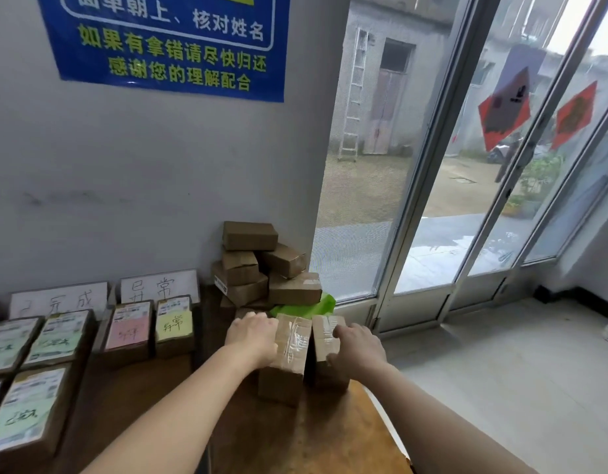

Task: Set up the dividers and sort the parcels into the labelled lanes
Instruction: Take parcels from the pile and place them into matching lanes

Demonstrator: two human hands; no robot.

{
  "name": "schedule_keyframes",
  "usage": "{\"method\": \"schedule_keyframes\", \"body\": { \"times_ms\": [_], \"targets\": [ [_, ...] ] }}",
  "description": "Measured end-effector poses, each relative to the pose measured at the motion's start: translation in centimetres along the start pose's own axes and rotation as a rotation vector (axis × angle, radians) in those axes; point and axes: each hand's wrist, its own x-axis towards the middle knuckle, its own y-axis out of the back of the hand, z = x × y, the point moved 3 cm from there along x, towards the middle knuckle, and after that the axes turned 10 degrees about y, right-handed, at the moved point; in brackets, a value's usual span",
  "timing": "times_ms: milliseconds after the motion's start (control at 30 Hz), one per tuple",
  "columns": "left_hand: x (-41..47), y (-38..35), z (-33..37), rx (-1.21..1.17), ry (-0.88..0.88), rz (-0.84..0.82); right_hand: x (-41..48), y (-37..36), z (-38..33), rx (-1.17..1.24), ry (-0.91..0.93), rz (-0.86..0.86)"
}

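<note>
1. The left hand (253,340) grips the left taped box (288,357), fingers curled over its outer side. The right hand (355,347) grips the right taped box (326,347) the same way.
2. Both boxes stand upright side by side, a narrow gap between them, near the right edge of the tabletop (295,439). Taking one in each hand probably lets two be moved at once.
3. Behind them, in the far right corner, a pile of brown boxes (258,265) is stacked loosely against the wall, partly over a green bag (309,304). It looks like the unsorted stock.
4. Along the far edge to the left, handwritten label cards (158,285) lean on the wall to head the lanes.
5. Under the right card lie a pink-labelled parcel (129,328) and a yellow-labelled parcel (174,323). The green-labelled parcels (56,336) fill the lane further left. All lie face up, so their tags can be read.
6. The held boxes show no coloured tag from here, so their lane cannot be told.
</note>
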Motion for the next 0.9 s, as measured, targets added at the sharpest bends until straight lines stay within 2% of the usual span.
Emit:
{"method": "schedule_keyframes", "body": {
  "times_ms": [267, 467, 733, 900],
  "targets": [
    [4.9, -4.2, 2.3, -0.038, 0.031, -0.140, 4.4, -3.5, 1.5, 0.034, -0.045, -0.105],
    [6.0, -7.6, 3.4, -0.133, 0.140, -0.257, 6.3, -6.2, 2.6, 0.121, -0.077, -0.115],
    [6.5, -9.4, 4.2, -0.222, 0.240, -0.284, 7.5, -8.8, 3.2, 0.148, -0.139, -0.071],
    [6.5, -9.7, 3.7, -0.377, 0.332, -0.258, 7.0, -9.0, 4.1, 0.262, -0.186, 0.039]
  ]
}}
